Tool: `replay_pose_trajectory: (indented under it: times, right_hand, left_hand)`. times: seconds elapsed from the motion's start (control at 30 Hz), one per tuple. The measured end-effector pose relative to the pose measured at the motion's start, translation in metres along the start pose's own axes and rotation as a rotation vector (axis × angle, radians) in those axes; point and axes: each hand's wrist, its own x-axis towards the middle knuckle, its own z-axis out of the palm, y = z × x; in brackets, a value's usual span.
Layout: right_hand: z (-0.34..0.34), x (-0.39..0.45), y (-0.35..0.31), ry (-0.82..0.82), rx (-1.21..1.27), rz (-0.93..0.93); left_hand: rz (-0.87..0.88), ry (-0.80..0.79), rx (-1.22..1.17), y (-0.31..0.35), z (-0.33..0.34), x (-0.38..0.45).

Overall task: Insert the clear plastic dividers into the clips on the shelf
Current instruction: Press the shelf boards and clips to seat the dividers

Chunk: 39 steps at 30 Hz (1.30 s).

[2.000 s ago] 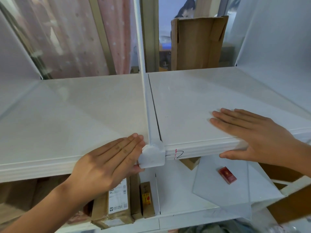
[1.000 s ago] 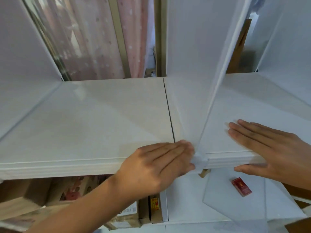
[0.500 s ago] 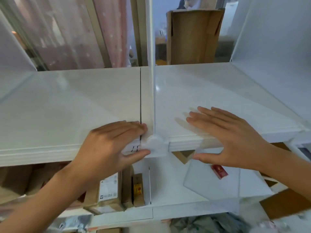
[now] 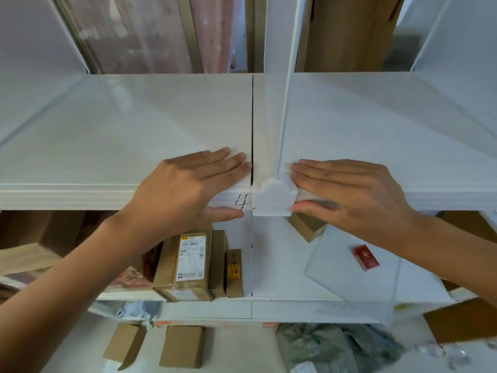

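Bare fingers (image 4: 231, 164) of the left hand (image 4: 185, 189) lie flat and extended on the white shelf (image 4: 121, 130), thumb under its front lip beside a handwritten "4" (image 4: 242, 202). Right hand (image 4: 349, 192), equally flat and grasping nothing, touches the white clip (image 4: 273, 199) on the shelf edge. Clear divider (image 4: 282, 103) stands upright in the clip, its long axis running front to back. Below, a labelled carton (image 4: 188, 262) shows unreadable print.
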Motion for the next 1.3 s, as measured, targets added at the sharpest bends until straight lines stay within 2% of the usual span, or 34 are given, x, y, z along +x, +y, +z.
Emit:
replay_pose_trajectory:
  times: [0.37, 0.93, 1.13, 1.3]
  right_hand:
    - [0.009, 0.009, -0.008, -0.023, 0.033, 0.012]
    - [0.005, 0.010, -0.017, -0.124, 0.086, 0.117]
    - [-0.007, 0.018, -0.012, -0.321, 0.154, 0.160]
    - [-0.012, 0.017, -0.015, -0.369, 0.170, 0.241]
  left_hand:
    - [0.047, 0.015, 0.018, -0.002, 0.004, 0.001]
    - [0.001, 0.017, 0.000, 0.010, 0.003, -0.001]
    - [0.012, 0.026, 0.018, 0.006, -0.002, -0.001]
    - [0.000, 0.026, 0.069, 0.012, 0.000, 0.002]
